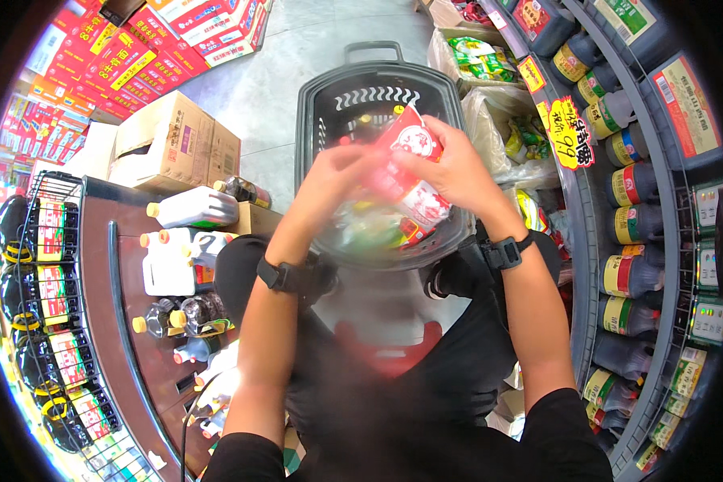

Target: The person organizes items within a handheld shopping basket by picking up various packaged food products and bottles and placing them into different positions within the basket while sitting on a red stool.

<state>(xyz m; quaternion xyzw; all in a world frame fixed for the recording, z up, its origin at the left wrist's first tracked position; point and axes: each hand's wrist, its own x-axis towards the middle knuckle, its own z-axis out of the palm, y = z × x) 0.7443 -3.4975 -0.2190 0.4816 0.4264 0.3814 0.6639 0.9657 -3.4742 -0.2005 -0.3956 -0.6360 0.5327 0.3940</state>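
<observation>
A red-and-white soft packet [415, 138] with a round white emblem is held over a black shopping basket [450, 88]. My right hand [459, 167] is closed on its right side, with the thumb across the front. My left hand [333, 178] is at the packet's left, its fingers bent and smeared by motion; whether they touch the packet I cannot tell. The packet's lower left part is blurred too. Below both hands, inside the basket, lie plastic-wrapped packets [369, 229] in green, yellow and red, partly hidden.
Shelves of dark sauce bottles [631, 226] line the right. Opened boxes of bagged goods [478, 56] stand beside the basket. At left are a cardboard box [165, 145], several jugs and bottles [193, 207], a wire rack [60, 178] and stacked red cartons [124, 60]. My knees flank the basket's near end.
</observation>
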